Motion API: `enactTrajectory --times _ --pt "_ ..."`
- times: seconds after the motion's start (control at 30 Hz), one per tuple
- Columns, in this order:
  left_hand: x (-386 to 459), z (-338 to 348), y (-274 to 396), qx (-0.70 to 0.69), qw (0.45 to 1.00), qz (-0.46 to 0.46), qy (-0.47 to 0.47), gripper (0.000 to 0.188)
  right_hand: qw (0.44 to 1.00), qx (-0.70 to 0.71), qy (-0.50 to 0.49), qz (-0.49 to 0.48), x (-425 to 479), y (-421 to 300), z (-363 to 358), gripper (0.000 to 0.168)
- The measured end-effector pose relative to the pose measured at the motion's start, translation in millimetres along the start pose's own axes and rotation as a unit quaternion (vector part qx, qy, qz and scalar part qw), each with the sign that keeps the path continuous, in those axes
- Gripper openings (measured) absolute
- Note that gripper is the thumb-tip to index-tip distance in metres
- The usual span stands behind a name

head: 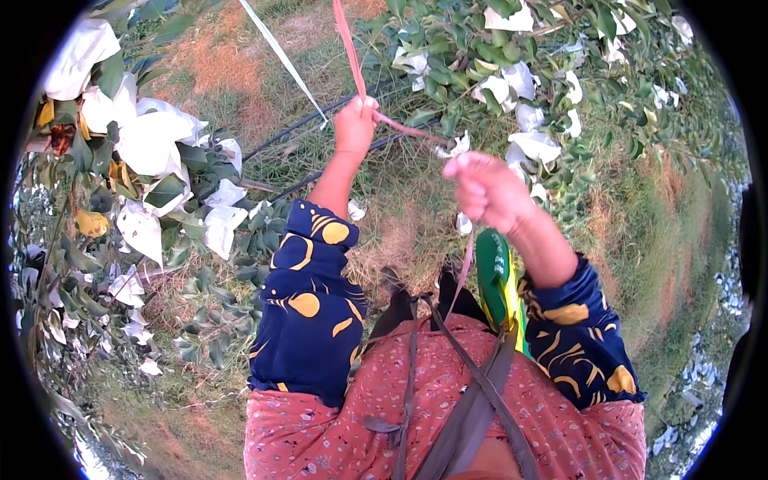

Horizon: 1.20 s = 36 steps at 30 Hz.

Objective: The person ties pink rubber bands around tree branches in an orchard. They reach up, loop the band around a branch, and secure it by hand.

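Observation:
My left hand (355,129) is closed around a pink plastic strip (349,48), which runs tautly from it to the top of the view. From the same fist, a twisted length of the strip passes right toward my right hand (493,192). My right fingers are curled, their tips pinched together where the strip reaches them; the hand is slightly blurred. Below that hand, a thin pink length (463,270) hangs down to my floral garment (420,366). A white strip (285,60) slants down to the left of my left hand, apart from it.
Leafy branches with white fruit bags (157,135) crowd the left side. More bagged branches (519,84) stand at upper right. Dark hoses or wires (300,123) cross low over the grass. A green and yellow packet (495,279) and dark straps (474,384) are at my waist.

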<state>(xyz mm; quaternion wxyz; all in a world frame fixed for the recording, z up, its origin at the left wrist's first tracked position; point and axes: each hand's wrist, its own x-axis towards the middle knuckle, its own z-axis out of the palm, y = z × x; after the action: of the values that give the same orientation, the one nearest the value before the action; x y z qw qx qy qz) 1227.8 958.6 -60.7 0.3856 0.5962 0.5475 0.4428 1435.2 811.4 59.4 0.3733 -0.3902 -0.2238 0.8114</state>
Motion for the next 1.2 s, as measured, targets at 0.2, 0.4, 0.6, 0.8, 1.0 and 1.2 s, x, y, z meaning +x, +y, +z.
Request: enactTrajectory --times 0.2,0.4,0.6,0.8,1.0,1.2 --pt "20 10 55 -0.004 0.998 0.027 -0.052 0.02 0.944 -0.265 0.137 -0.142 -9 -121 -22 0.022" --pt "45 28 67 -0.069 0.997 0.02 -0.023 0.021 0.587 -0.662 0.309 -0.35 11 -128 -14 0.021" --pt "45 -4 0 -0.014 0.999 -0.013 0.044 0.02 0.655 -0.697 0.253 -0.15 -18 12 -76 0.059" --pt "43 -33 -2 0.032 0.998 -0.009 0.06 0.019 0.77 -0.616 0.031 0.163 -56 109 -87 0.053" --pt "43 -29 2 0.021 0.998 -0.02 0.049 0.021 0.823 -0.544 -0.088 0.137 -37 162 -54 0.037" --pt "38 -26 -5 0.014 0.999 -0.029 0.036 0.021 0.972 0.007 0.039 0.23 -56 125 -36 0.014"
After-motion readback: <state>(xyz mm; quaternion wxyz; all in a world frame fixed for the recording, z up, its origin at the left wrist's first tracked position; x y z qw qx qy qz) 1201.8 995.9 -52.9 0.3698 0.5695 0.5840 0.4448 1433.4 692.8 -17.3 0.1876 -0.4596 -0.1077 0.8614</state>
